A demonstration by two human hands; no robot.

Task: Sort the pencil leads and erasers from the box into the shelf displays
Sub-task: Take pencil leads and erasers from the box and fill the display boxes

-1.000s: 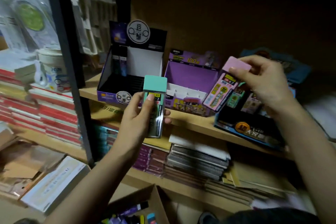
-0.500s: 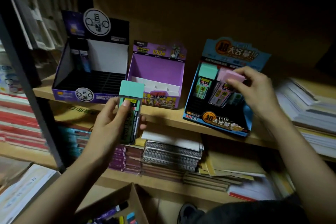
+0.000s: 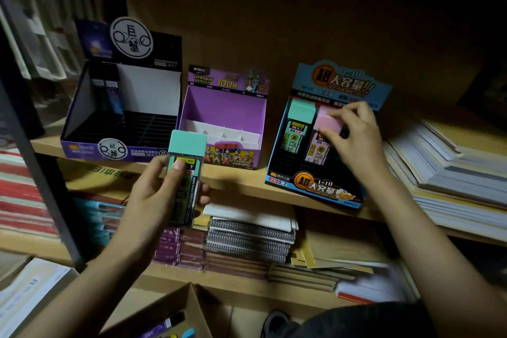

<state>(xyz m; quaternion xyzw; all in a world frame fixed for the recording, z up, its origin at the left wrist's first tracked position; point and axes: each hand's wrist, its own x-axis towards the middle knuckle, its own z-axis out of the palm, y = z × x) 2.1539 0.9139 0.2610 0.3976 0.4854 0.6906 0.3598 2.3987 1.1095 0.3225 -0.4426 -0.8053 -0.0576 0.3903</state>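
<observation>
Our left grip [image 3: 162, 192] clamps a teal-capped lead case [image 3: 184, 173] before the shelf [image 3: 241, 182] edge. Our right grip [image 3: 354, 140] pinches a pink-capped case [image 3: 327, 121] in the blue display [image 3: 315, 186], beside its teal neighbour [image 3: 299, 123]; open slots lie toward its front edge.

Right hand [image 3: 354, 143] covers the right side of the pink-capped lead case [image 3: 325, 122], left hand [image 3: 156, 195] masks much of the teal-capped case [image 3: 187, 143] label, cardboard box [image 3: 164, 304] is cut off by the bottom edge with its contents mostly unseen, and the hanging packs [image 3: 41, 22] at upper left are blurred.
</observation>
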